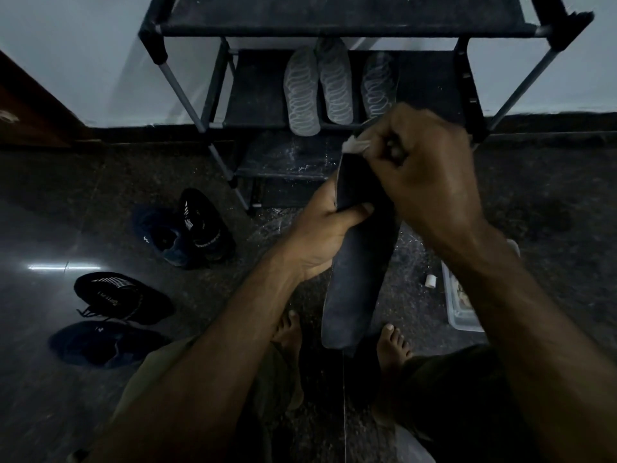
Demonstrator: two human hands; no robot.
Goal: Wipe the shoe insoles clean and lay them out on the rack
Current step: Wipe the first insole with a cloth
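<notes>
My left hand (329, 230) grips a long dark insole (359, 275) near its upper part, thumb across its face, holding it upright in front of me. My right hand (424, 162) pinches a small white wipe (354, 146) and presses it on the insole's top end. Three grey insoles with a looped pattern (302, 91) (335, 83) (379, 85) lie side by side on the middle shelf of the black rack (253, 95); the rightmost is partly hidden behind my right hand.
Dark sneakers stand on the glossy floor at left: one pair (187, 228) near the rack, another (117, 297) closer to me. A clear plastic box (462, 305) sits at right by a small white object (430, 280). My bare feet are below the insole.
</notes>
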